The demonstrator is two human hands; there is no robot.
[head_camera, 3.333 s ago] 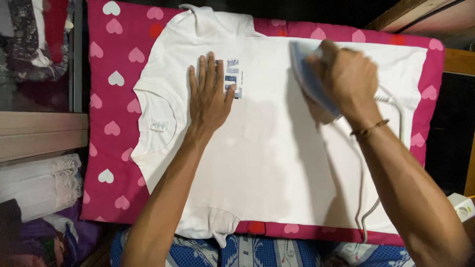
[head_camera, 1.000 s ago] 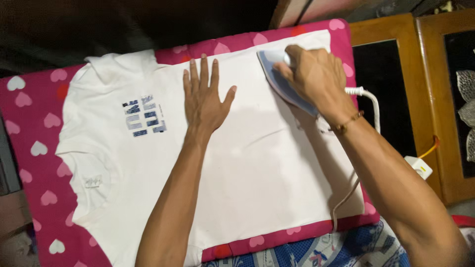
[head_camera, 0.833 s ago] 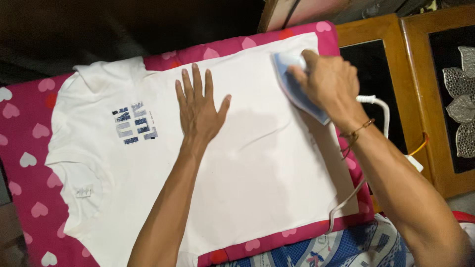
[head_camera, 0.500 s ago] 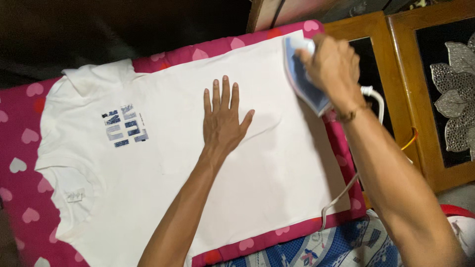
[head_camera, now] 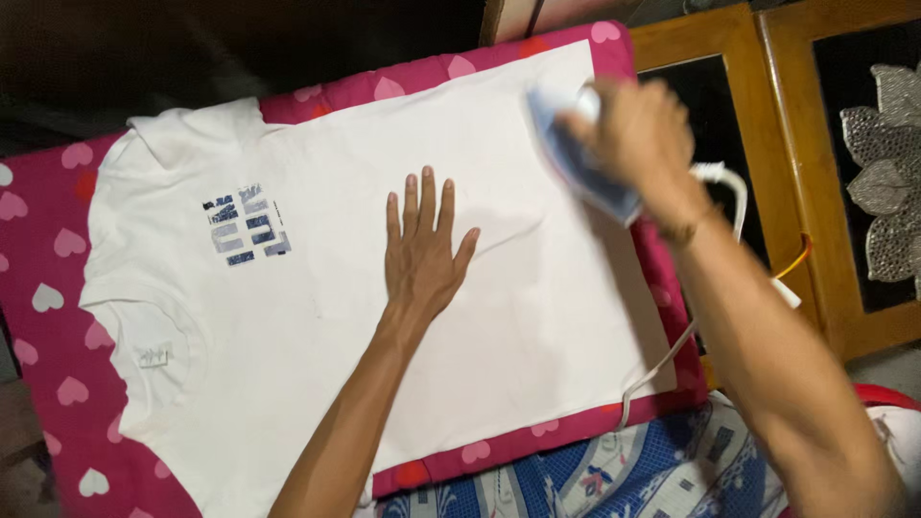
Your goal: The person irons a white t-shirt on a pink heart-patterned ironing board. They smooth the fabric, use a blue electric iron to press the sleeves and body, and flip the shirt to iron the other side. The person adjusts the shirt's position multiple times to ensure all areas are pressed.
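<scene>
Ironing a white shirt (head_camera: pixel 384 317)
Left hand (head_camera: pixel 422 254) lies flat and spread, keeping cloth taut; right hand (head_camera: pixel 633 129) grips the iron (head_camera: pixel 576 163); glide steadily, avoiding fingers.

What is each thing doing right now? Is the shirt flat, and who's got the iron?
White T-shirt: spread flat on the board, small crease by the hand.
Iron: gripped, down on the shirt's hem end, blurred.
Left hand: flat on the shirt, fingers spread.
Right hand: closed round the iron's handle.
White cord: trailing off the board's edge.
Pink heart-print board cover: under the shirt.
</scene>
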